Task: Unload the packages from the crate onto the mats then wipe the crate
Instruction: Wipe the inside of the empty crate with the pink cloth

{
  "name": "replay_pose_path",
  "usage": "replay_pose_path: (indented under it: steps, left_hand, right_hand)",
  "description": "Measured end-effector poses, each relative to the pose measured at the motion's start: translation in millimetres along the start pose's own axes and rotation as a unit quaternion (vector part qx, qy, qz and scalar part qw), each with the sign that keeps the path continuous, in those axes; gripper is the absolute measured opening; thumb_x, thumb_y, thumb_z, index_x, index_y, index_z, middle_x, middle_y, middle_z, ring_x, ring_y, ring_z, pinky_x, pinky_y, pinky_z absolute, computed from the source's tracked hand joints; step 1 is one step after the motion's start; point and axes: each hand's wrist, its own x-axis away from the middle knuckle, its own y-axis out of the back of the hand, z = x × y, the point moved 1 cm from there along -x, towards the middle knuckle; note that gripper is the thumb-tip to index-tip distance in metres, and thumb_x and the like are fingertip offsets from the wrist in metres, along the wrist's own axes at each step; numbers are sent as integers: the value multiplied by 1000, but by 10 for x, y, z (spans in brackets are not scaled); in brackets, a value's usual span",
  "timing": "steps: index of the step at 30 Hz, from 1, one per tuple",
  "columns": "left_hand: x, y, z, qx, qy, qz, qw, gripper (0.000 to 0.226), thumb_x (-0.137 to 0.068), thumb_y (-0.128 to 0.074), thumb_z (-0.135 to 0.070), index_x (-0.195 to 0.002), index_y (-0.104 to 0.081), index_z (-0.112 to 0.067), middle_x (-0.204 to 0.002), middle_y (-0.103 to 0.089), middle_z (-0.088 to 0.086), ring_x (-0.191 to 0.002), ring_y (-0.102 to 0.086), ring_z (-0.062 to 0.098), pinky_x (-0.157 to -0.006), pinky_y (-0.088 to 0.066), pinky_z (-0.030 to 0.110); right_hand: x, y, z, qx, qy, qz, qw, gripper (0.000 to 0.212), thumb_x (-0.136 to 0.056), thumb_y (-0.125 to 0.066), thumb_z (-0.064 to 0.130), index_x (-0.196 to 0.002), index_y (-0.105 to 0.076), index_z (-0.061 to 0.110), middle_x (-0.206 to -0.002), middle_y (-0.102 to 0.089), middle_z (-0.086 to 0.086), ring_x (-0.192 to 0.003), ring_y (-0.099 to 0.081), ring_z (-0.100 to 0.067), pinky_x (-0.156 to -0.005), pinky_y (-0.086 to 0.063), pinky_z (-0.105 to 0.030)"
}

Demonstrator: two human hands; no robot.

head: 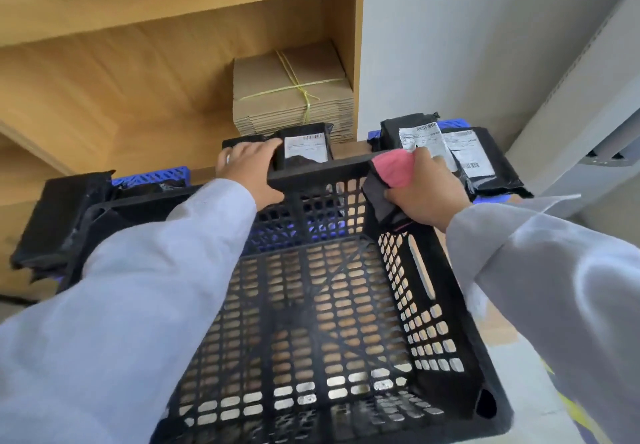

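Observation:
A black perforated plastic crate (346,322) fills the lower middle of the head view, with nothing inside it. My left hand (247,169) grips the crate's far rim. My right hand (424,189) holds a pink and grey cloth (388,183) against the far right corner of the rim. Black packages with white labels lie on blue mats: one at the left (59,221), one behind the far rim (304,147), and a few at the right (460,152). The blue mats show at the left (152,176) and the right (453,124).
A wooden shelf unit (104,90) stands behind the crate. A tied bundle of flat cardboard (291,90) sits on the shelf, with another bundle above. A white wall (467,45) and a grey metal frame (571,114) are at the right.

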Motion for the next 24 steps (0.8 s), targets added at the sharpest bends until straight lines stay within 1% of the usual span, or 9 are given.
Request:
replay_pose_path:
  steps: [2, 4, 7, 9, 11, 14, 18, 20, 24]
  left_hand:
    - [125, -19, 399, -10, 84, 33, 996, 91, -72, -78, -38, -147, -26, -34, -147, -40, 0, -135, -31, 27, -106, -24, 43]
    - [233, -36, 686, 2, 138, 57, 989, 83, -72, -79, -36, -142, -36, -32, -140, -48, 5, -130, -38, 31, -105, -28, 42]
    - [279, -77, 839, 3, 140, 46, 989, 45, -78, -74, -34, -120, -59, -27, -118, -64, 5, -115, -53, 31, -98, -37, 36]
    - [272, -88, 839, -16, 145, 41, 988, 30, -80, -70, -40, -106, -60, -31, -105, -67, 1, -109, -55, 30, -90, -35, 32]
    - [258, -108, 848, -17, 142, 36, 989, 20, -80, -69, -41, -94, -58, -30, -94, -66, -1, -103, -55, 28, -84, -32, 32]
    - [286, -111, 856, -13, 140, 27, 990, 15, -83, -67, -36, -90, -59, -28, -88, -63, -3, -90, -49, 24, -86, -30, 33]
    - [282, -119, 852, -7, 142, 15, 990, 15, -84, -68, -34, -96, -60, -29, -83, -56, -5, -105, -50, 24, -96, -26, 31]
    - [265, -143, 873, -11, 139, 17, 990, 14, -85, -68, -33, -96, -60, -28, -87, -59, -4, -110, -49, 24, -99, -25, 32]
    - [224, -166, 901, -17, 136, 15, 990, 13, -85, -67, -35, -93, -58, -30, -97, -64, -5, -112, -50, 21, -99, -23, 33]
  right_hand:
    - [-39, 37, 3, 12, 29, 6, 999, 69, -85, -71, 30, -138, -35, 5, -132, -43, -19, -114, -54, -43, -85, -43, -42]
    - [-110, 75, 32, 36, 56, 10, 998, 64, -85, -70, 26, -136, -36, 6, -130, -42, -19, -113, -54, -43, -86, -44, -43]
    - [-260, 76, 97, 69, 84, 14, 994, 54, -85, -67, 20, -129, -40, 6, -128, -40, -18, -111, -54, -43, -82, -43, -42]
    - [-356, 77, 162, 108, 112, 19, 988, 50, -85, -66, 19, -127, -42, 8, -125, -39, -17, -106, -56, -43, -81, -46, -44]
    - [-421, 87, 235, 164, 142, 28, 976, 47, -85, -67, 22, -125, -45, 10, -125, -37, -16, -103, -57, -41, -77, -45, -42]
    - [-487, 98, 361, 248, 218, 42, 943, 38, -87, -65, 31, -118, -51, 17, -121, -39, -12, -104, -55, -35, -77, -45, -40]
    - [-581, 112, 539, 298, 311, 93, 898, 38, -86, -66, 42, -116, -54, 23, -113, -45, -7, -103, -55, -29, -83, -49, -40]
    - [-623, 88, 615, 327, 346, 107, 873, 40, -86, -65, 45, -116, -52, 22, -115, -46, -5, -102, -56, -27, -84, -49, -39]
    - [-665, -35, 775, 342, 386, 121, 848, 45, -86, -66, 47, -118, -53, 18, -117, -45, -4, -106, -54, -25, -79, -42, -32]
